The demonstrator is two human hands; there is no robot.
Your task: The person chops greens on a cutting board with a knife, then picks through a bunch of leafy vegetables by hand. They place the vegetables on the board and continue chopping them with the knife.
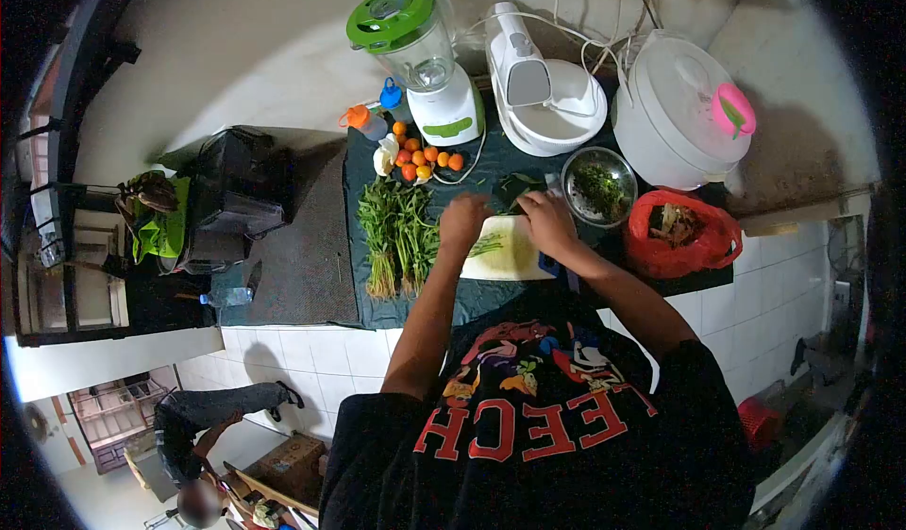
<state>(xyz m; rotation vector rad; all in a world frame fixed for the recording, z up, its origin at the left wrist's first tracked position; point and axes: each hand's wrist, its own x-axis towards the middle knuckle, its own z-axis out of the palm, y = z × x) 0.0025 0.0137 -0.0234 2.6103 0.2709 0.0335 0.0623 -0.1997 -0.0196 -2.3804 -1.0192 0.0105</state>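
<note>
A pale cutting board [514, 256] lies in front of me with a few green stems [488, 244] on it. My left hand [463, 221] is over the board's left edge, fingers curled; what they hold is too small to tell. At the board's upper right is my right hand [547, 217], its fingers also bent, with their contents unclear. Dark green leaves [517, 188] lie just beyond the board, between the hands. Bundles of leafy greens with roots [396, 233] rest to the left. A metal bowl [599, 186] with chopped greens stands to the right.
Behind are a green-lidded blender [448, 100], a white mixer [552, 119] and a large white container [679, 110]. Tomatoes [411, 157] and two squeeze bottles [368, 122] sit at back left. A red bag [679, 237] stands right. Another person [203, 426] is at lower left.
</note>
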